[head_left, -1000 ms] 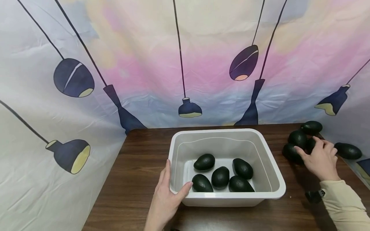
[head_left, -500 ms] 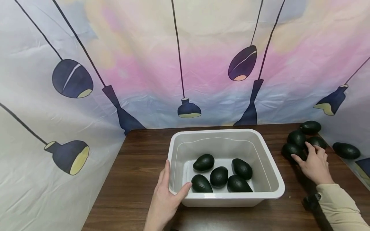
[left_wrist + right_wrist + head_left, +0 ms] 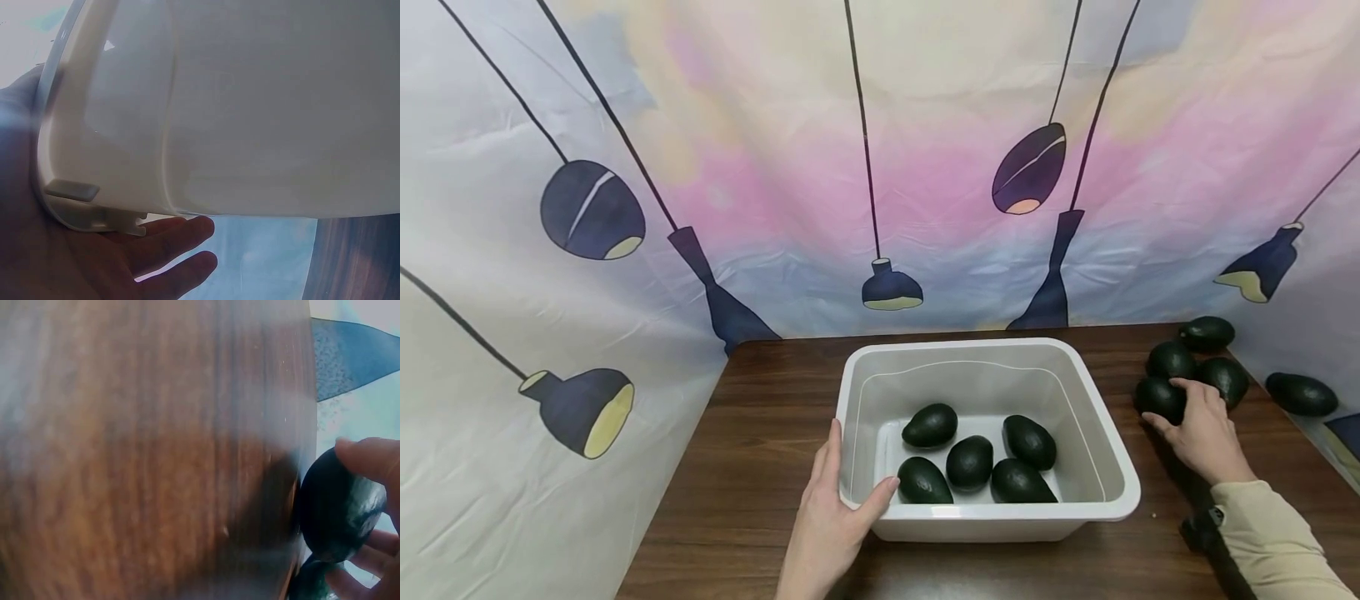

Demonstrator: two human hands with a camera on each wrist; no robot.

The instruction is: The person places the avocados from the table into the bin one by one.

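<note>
Near the right end of the table, my right hand (image 3: 1206,437) holds a dark green avocado (image 3: 1159,402) between thumb and fingers. In the right wrist view this avocado (image 3: 337,506) sits between the thumb and the fingers, with another avocado (image 3: 312,580) below it. My left hand (image 3: 827,521) lies against the front left corner of a pale grey plastic bin (image 3: 992,511). Its fingers run straight along the outer side and the thumb touches the front rim. Several avocados, one of them in the middle (image 3: 969,463), lie apart or touching on the bin floor.
Beside the right hand lie more avocados: one to the right (image 3: 1222,381), one behind (image 3: 1171,360) and one at the back edge (image 3: 1207,333). Another avocado (image 3: 1302,394) lies at the far right, against the fabric backdrop (image 3: 955,167). The brown wooden table (image 3: 737,467) ends at that backdrop.
My right hand has moved left and toward me, from the right-hand avocado of the cluster to the front left one, which it now grips. The left hand stays at the bin corner.
</note>
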